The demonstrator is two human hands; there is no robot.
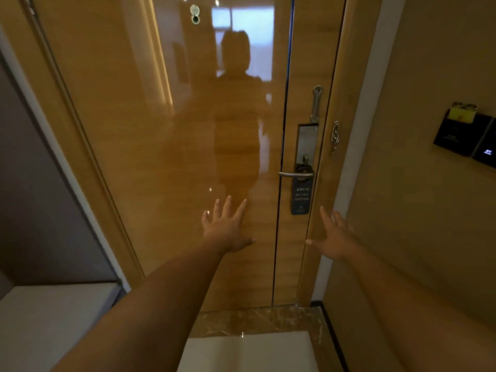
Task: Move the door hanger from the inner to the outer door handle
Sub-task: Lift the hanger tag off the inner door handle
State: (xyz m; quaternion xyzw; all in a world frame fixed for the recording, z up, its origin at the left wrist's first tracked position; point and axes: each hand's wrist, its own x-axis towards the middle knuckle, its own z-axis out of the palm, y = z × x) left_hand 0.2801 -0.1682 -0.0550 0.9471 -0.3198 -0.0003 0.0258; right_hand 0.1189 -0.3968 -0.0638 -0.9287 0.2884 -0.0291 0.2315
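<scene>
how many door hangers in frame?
1. The hanger hangs on the inner handle, above and between left hand and right hand. Door's outer side is hidden.

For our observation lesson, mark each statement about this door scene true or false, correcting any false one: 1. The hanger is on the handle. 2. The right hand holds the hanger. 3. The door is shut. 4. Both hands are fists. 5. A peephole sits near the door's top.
1. The hanger is on the handle. True.
2. The right hand holds the hanger. False: it is below the hanger, apart from it, holding nothing.
3. The door is shut. True.
4. Both hands are fists. False: the left hand and the right are open, fingers spread.
5. A peephole sits near the door's top. True.
</scene>
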